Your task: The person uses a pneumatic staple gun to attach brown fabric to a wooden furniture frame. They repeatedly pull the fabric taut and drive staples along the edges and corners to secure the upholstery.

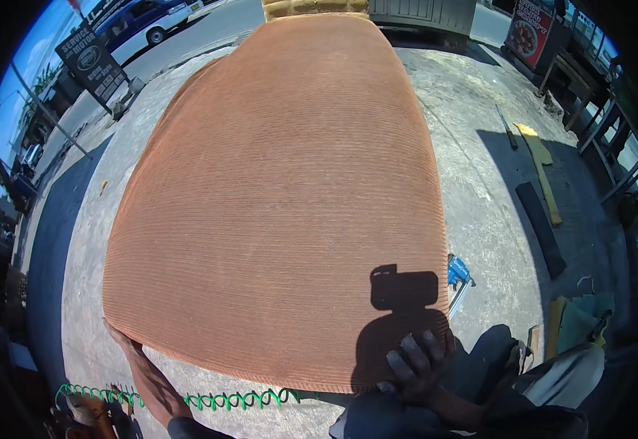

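A large panel covered in brown corduroy stretches away from me, its ribs running across and its far end narrower in view. My left hand grips its near left corner, with most of the fingers hidden by the edge. At the near right corner my right hand has its fingers bent over the fabric and its thumb by the near edge. Past the panel's right side, partly covered by it, lies a blue pneumatic staple gun. My shadow falls on the fabric near the right hand.
A green coiled air hose runs below the near edge. On the concrete at right lie a thin hand tool, yellow foam strips and a dark rolled strip. A signboard and a van stand far left.
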Motion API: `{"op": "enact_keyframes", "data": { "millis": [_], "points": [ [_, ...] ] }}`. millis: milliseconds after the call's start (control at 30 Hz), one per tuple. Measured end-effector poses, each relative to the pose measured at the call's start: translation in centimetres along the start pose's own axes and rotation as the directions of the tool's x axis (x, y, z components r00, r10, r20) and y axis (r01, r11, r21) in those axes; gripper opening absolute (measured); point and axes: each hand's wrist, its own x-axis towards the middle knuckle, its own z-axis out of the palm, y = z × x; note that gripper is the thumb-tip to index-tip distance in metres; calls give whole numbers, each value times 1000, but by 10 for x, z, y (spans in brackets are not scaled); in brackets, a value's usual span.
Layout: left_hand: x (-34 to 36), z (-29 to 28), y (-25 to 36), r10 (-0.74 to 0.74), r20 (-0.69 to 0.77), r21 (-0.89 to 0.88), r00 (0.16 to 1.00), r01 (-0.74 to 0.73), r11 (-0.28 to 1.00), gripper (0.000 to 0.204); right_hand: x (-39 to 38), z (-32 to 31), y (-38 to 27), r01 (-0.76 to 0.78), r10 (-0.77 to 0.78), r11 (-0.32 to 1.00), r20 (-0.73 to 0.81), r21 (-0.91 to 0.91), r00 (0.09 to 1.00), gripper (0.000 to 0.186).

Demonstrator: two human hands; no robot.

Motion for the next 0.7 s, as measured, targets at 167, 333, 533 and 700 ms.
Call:
{"op": "enact_keyframes", "data": {
  "millis": [167, 333, 533, 700],
  "points": [
    [-22, 12, -1, 16, -32, -73, 999, -18, 997, 64, 11, -3, 13, -7, 12, 994, -39, 110, 999, 50],
    [-71, 43, -13, 95, 1, -90, 996, -94, 991, 59, 25, -4, 80, -26, 46, 982, -105, 187, 993, 46],
    [-178, 113, -62, 309, 76, -73, 948, -304, 950, 48, 55, -25, 235, -88, 89, 996, -222, 11, 971, 51],
    [-316, 158, -124, 201, -155, 47, 967, -196, 980, 46, 24, -16, 370, -662, 681, 712, -459, 234, 570, 52]
  ]
}}
